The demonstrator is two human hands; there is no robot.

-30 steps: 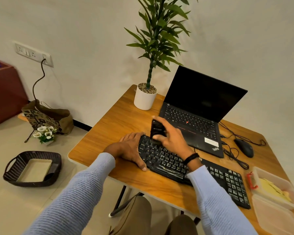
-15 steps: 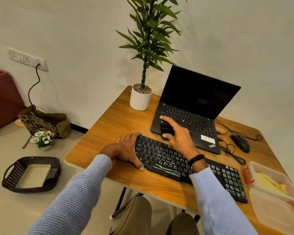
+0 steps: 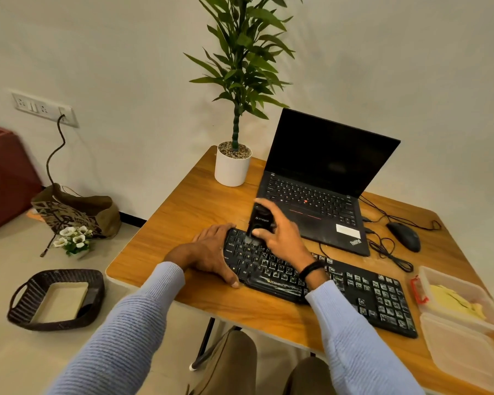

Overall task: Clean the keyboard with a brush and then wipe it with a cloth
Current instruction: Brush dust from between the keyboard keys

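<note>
I see the right hand, fingers curled round the black brush, its lower end on the keyboard at the ten o'clock corner. The left hand rests, fingers relaxed, against the keyboard's nine o'clock end on the worktop.

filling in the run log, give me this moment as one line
step: brushing | right hand: grips brush, bristles on keyboard upper-left keys | left hand: rests on keyboard left end

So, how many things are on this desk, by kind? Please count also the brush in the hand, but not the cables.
Keyboard: 1
Laptop: 1
Mouse: 1
Potted plant: 1
Brush: 1
Plastic containers: 2
Yellow cloth: 1
Total: 8
</note>
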